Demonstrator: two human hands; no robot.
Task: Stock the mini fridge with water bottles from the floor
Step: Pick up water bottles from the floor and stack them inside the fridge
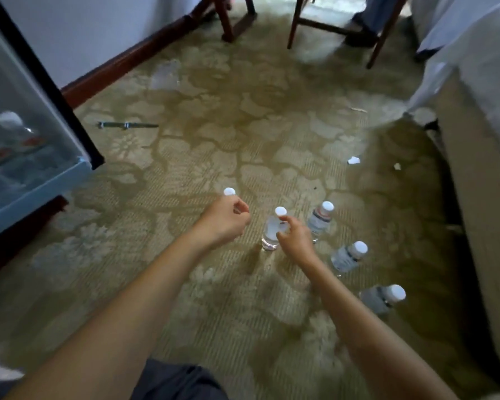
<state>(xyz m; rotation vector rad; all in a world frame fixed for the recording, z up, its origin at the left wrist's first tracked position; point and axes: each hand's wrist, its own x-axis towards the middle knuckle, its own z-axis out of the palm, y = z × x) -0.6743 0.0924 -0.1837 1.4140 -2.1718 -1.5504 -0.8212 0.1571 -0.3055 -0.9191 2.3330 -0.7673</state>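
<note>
Carpet (pixel 214 125) toward fridge door (pixel 41 90) clear; bottles (pixel 348 256) crowd right.

The left hand (pixel 224 222) covers all but the white cap (pixel 229 192) of one water bottle. The mini fridge (pixel 26 134) is cut off by the left edge; the bottles inside it (pixel 10 122) are a blur. The chair legs (pixel 295 24) are cropped at the top edge. The bed (pixel 479 140) is cropped at the right edge.
</note>
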